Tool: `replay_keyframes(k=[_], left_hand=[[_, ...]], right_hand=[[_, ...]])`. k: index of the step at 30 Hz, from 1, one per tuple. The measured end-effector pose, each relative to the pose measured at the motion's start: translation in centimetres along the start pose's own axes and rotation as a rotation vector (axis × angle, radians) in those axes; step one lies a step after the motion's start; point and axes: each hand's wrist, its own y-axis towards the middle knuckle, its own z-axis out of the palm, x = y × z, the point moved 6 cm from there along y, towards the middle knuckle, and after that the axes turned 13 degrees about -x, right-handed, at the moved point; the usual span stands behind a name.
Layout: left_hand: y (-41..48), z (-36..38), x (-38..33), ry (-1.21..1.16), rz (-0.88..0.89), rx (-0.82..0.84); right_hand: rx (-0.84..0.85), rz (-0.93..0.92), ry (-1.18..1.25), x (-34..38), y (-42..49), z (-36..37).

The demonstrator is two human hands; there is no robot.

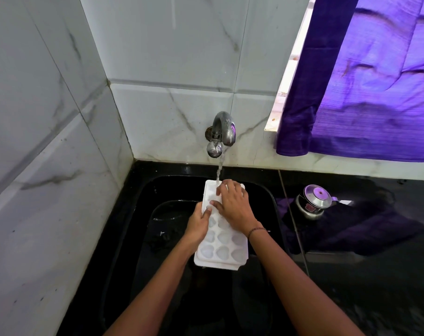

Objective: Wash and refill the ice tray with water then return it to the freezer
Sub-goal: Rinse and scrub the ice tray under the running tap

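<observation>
Both hands are on the white ice tray (224,251), held above the black sink (172,187) with its far end under water (219,170) running from the tap (221,132). The left hand (198,225) grips the tray's left edge, thumb on top. The right hand (234,204) lies across the far cells, fingers bent down close together, thumb apart.

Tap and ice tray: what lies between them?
Only a stream of water, from the tap onto the far end of the ice tray; head view shows it.
</observation>
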Motion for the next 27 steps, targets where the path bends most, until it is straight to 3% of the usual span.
replay_keyframes(k=[12,18,22,27], left_hand=[[-1.4,0.1,0.4,0.044,0.01,0.029],[-1.3,0.0,0.5,0.048,-0.021,0.023],[-0.8,-0.7,0.4,0.024,-0.019,0.002],[-1.3,-0.7,0.6,0.039,-0.006,0.004]], right_hand=[[0.108,0.041,-0.099,-0.6,0.2,0.7],[0.122,-0.081,-0.228,0.2,1.0,0.5],[0.182,-0.07,-0.146,0.4,1.1,0.8],[0.166,-0.151,-0.223,0.9,1.5,1.1]])
